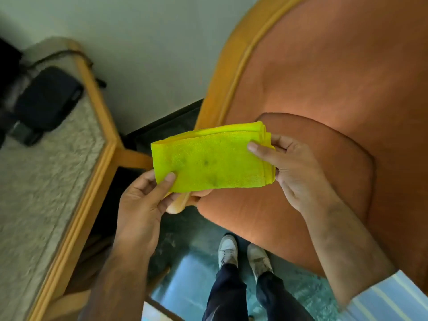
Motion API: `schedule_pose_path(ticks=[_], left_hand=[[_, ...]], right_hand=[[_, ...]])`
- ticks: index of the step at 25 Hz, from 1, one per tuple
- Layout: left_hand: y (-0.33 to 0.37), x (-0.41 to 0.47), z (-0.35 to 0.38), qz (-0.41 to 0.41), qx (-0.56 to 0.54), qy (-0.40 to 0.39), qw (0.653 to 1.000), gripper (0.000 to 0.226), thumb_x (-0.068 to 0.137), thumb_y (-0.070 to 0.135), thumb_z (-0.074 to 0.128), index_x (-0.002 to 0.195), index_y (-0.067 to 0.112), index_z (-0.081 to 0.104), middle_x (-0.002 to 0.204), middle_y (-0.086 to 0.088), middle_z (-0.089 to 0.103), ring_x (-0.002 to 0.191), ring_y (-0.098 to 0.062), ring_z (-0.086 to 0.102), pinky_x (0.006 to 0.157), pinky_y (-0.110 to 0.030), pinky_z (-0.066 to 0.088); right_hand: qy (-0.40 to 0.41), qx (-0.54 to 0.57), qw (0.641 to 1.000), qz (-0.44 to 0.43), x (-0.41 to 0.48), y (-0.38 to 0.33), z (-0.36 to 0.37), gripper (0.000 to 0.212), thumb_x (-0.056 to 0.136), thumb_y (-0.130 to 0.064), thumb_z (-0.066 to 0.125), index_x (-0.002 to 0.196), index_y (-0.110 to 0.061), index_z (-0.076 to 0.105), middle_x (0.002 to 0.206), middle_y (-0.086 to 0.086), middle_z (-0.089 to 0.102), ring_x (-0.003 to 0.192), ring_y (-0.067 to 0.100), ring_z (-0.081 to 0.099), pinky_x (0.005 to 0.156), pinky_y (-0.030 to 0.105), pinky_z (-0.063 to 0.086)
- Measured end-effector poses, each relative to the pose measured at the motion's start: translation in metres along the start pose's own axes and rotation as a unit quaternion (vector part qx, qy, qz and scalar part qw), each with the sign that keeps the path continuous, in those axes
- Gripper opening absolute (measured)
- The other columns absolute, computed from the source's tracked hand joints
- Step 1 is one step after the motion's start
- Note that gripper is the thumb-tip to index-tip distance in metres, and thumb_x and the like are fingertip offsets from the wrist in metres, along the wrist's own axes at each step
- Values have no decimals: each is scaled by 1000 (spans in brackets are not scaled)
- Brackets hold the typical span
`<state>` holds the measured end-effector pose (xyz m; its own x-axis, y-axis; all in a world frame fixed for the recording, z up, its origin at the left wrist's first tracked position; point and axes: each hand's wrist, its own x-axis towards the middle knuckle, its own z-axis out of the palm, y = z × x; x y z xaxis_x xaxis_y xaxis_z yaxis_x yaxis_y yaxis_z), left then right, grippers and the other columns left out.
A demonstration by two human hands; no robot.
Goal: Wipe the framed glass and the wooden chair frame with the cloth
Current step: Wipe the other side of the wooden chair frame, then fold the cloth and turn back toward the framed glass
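A folded yellow-green cloth (213,158) with a few dark spots is held flat between both hands in the middle of the view. My left hand (143,200) pinches its lower left corner, thumb on top. My right hand (294,167) grips its folded right end. Behind the cloth stands a chair with orange upholstery (324,89) and a curved wooden chair frame (234,63) along its left side. At the left lies a wood-framed textured glass table top (41,181), its wooden edge (92,181) running diagonally.
A dark pouch (48,98) with a cable and other dark items sits on the far left of the table top. A white wall (150,54) is behind. My feet in pale shoes (245,253) stand on a glossy dark-green floor (190,274).
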<state>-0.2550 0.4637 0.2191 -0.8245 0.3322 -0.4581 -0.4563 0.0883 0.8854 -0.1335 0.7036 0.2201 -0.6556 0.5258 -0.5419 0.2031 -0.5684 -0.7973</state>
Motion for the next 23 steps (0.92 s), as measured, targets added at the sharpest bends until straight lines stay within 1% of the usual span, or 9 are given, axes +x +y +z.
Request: schedule_pose_path(ticks=[3,6,10,12,14,17,18,20,23], left_hand=[[-11,-24,-57,13,-34,76,996,20,84,18,72,103,18,79,108,0,83,106,-17,77,87,-30,64],[-30,-62,-122,23,-64,175,982,17,85,17,72,99,21,81,111,-2,83,108,-19,77,87,-29,64],[-73,-126,-199,5,-78,311,947,20,79,24,79,98,18,81,103,-4,83,100,-22,78,89,-36,65],[-102,-163,-232,3,-91,375,923,18,77,26,81,93,18,80,93,-1,83,90,-18,78,85,-32,66],[-143,-199,-264,-9,-101,431,896,8,82,20,80,89,18,80,87,1,81,85,-13,77,82,-28,65],[-209,-234,-296,-75,-120,504,852,10,89,8,75,98,11,77,97,-12,77,91,-21,73,94,-36,63],[-229,-241,-308,-92,-123,524,838,13,89,7,75,101,7,77,101,-18,74,93,-24,71,92,-34,63],[-267,-245,-327,-109,-115,558,814,13,87,7,76,99,6,77,100,-22,73,91,-28,68,84,-28,65],[-306,-240,-351,-162,-59,613,771,18,83,8,80,100,3,79,88,-16,73,85,-27,69,86,-38,63]], right_hand=[[-85,-56,995,15,1,20,48,25,90,-9,74,115,-7,75,111,15,81,105,30,77,88,47,62],[-181,-106,977,31,-11,58,107,22,92,-5,71,113,-4,75,109,15,81,102,28,78,87,43,61],[-270,-187,944,45,-38,126,178,20,91,-6,74,110,-3,77,112,20,79,109,38,74,101,52,58],[-317,-241,915,55,-54,168,207,22,89,-9,76,111,-4,77,111,19,80,107,35,75,99,49,59],[-353,-310,881,56,-72,220,234,25,87,-10,79,112,-5,78,108,17,81,101,26,77,94,42,60],[-381,-419,823,45,-93,295,256,28,83,-14,84,110,-7,80,103,14,82,95,24,77,89,38,60],[-392,-449,801,46,-100,324,261,28,82,-15,85,108,-9,80,102,13,82,92,23,76,87,37,60],[-411,-507,757,40,-106,375,269,26,80,-14,86,105,-7,81,100,15,82,90,26,76,85,38,60],[-418,-557,717,32,-107,435,277,23,79,-12,86,99,-3,79,97,17,82,93,32,77,84,42,61]])
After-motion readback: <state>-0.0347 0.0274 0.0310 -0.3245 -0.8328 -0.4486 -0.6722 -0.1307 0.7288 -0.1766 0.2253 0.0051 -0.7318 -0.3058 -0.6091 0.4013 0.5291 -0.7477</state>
